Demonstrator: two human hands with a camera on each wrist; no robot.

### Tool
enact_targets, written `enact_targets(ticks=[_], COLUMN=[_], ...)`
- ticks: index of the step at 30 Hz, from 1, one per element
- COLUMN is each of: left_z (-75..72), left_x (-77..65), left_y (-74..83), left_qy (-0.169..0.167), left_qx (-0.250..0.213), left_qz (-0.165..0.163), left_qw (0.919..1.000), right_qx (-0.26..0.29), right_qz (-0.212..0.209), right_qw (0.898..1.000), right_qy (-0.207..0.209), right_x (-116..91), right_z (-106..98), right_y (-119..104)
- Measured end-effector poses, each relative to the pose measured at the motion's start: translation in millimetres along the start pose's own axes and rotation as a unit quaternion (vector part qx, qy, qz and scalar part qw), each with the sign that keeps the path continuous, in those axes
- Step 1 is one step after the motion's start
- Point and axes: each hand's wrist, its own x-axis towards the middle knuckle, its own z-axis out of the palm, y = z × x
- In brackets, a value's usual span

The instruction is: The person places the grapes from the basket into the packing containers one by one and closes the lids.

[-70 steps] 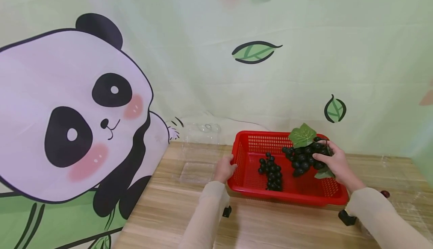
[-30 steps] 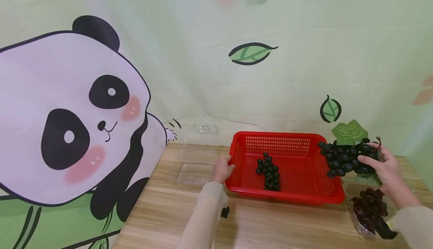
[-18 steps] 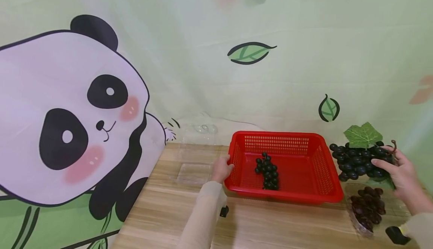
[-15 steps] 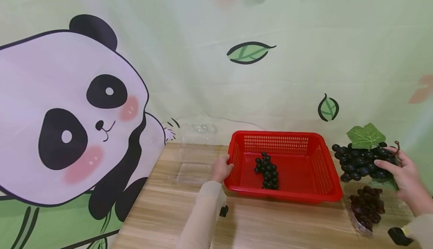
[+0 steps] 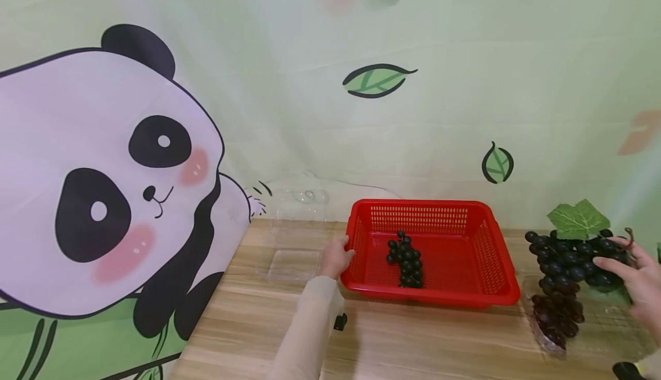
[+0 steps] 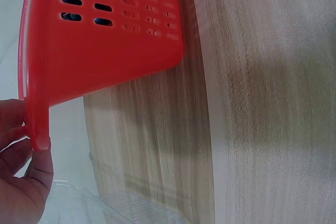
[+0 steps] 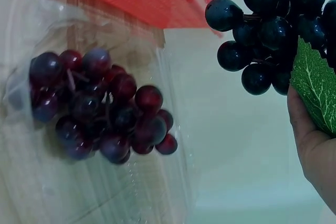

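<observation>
My right hand (image 5: pixel 640 282) grips a big bunch of black grapes (image 5: pixel 573 262) with a green leaf (image 5: pixel 578 219) on top. The bunch hangs over a clear plastic container (image 5: pixel 609 328) at the right, overlapping its far part in the head view. Inside that container lies a bunch of dark red grapes (image 7: pixel 105 108). My left hand (image 5: pixel 335 258) pinches the left rim of a red plastic basket (image 5: pixel 439 297), thumb and fingers around the lip (image 6: pixel 39 124). A smaller bunch of black grapes (image 5: pixel 408 262) lies on the basket's floor, left of its middle.
Another clear plastic container (image 5: pixel 296 262), its lid raised, stands on the wooden table (image 5: pixel 413 345) left of the basket. A printed panda cloth (image 5: pixel 289 110) hangs behind the table. A thin cord (image 5: pixel 356 183) runs along the cloth.
My right hand has lifted the big grape bunch out of the basket and carried it right, then slightly lower, over the right container. My left hand keeps its hold on the rim.
</observation>
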Motion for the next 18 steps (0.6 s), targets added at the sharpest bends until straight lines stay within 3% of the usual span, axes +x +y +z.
enact_targets(ticks=[6,10,12,18], left_z=[-1.0,-0.8,-0.5,-0.2], left_x=[-1.5,-1.2,-0.8,0.2], left_y=[1.8,1.3,0.6,-0.2], left_qy=[0.008,0.017,0.019,0.015], left_qx=[0.022,0.04,0.041,0.035], left_qz=[0.015,0.027,0.028,0.028], left_qw=[0.9996,0.9987,0.9986,0.9989], right_qx=[-0.018,-0.033,-0.035,-0.083], right_qz=[-0.017,-0.011,-0.01,-0.035], right_qw=[0.999,0.999,0.999,0.996], right_qy=[0.019,0.019,0.009,-0.002], right_x=[-7,-22,-36,-99], right_z=[-15,-21,-21,-8], right_y=[7,-4,-24,-123])
